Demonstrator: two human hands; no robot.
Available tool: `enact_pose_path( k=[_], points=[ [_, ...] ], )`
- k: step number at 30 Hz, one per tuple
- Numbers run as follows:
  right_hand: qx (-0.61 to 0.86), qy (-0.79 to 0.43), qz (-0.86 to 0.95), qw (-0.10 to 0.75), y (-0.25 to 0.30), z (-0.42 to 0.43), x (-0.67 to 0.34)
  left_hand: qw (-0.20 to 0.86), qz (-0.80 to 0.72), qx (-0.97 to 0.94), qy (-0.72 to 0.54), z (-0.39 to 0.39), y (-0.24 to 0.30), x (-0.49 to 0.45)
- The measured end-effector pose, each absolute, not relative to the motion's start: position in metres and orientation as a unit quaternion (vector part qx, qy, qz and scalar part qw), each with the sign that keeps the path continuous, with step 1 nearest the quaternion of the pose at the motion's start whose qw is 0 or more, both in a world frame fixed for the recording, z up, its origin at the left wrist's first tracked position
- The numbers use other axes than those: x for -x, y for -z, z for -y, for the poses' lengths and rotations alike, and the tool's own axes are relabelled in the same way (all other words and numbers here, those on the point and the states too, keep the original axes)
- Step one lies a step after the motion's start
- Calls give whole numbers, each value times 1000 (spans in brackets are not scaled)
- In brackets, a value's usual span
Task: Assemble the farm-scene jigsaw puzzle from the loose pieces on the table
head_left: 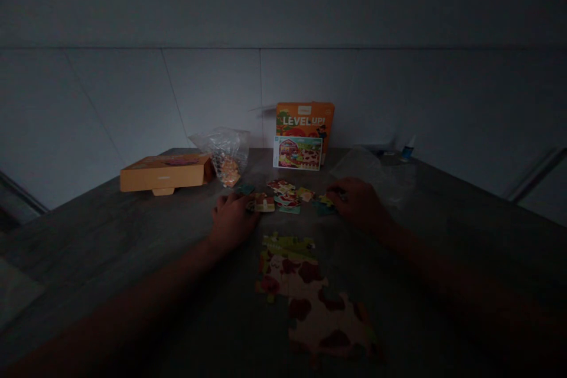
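Under dim light, my left hand (234, 220) is curled at the left end of a loose heap of puzzle pieces (287, 196). Its fingertips meet a brown and cream puzzle piece (264, 204). Across the heap, my right hand (359, 201) has its fingers drawn together on a yellow and teal puzzle piece (326, 203), with others beneath. Nearer to me, between my forearms, lies a joined puzzle section (305, 289) showing a brown-spotted cow and a green strip. The fingertips of both hands are partly hidden.
Behind the heap, a small farm picture card (299, 153) leans on an upright orange box (305, 115) marked "LEVEL UP!". Left stand an orange carton (163, 177) and a clear bag of pieces (228, 156). A crumpled clear bag (376, 171) and a small bottle (408, 149) lie right.
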State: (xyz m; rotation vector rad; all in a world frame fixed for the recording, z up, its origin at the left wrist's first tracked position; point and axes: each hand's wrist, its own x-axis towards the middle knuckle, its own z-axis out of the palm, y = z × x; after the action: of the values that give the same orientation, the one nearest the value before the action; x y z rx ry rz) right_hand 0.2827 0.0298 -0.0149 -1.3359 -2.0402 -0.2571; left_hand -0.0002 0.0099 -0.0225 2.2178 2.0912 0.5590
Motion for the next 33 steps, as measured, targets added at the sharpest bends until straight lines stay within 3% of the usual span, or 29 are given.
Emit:
enact_pose_path(
  k=[14,19,22,26,29,33],
  points=[
    [476,68,798,364,15,-23,-275,24,-618,-755,-218,-16,30,4],
    [472,15,798,373,9,-10,-265,20,-567,-774,-281,-4,20,-2],
    [466,-79,795,380,7,1,-255,31,-476,-812,-337,6,15,-6],
    [417,-237,820,313,10,11,-244,80,-356,-874,-321,16,13,-9],
    [410,-290,826,254,11,10,-247,143,-332,-895,-262,20,12,-11],
    [424,-365,827,61,-1,6,-263,204,-313,-909,-186,23,10,-13]
  ],
)
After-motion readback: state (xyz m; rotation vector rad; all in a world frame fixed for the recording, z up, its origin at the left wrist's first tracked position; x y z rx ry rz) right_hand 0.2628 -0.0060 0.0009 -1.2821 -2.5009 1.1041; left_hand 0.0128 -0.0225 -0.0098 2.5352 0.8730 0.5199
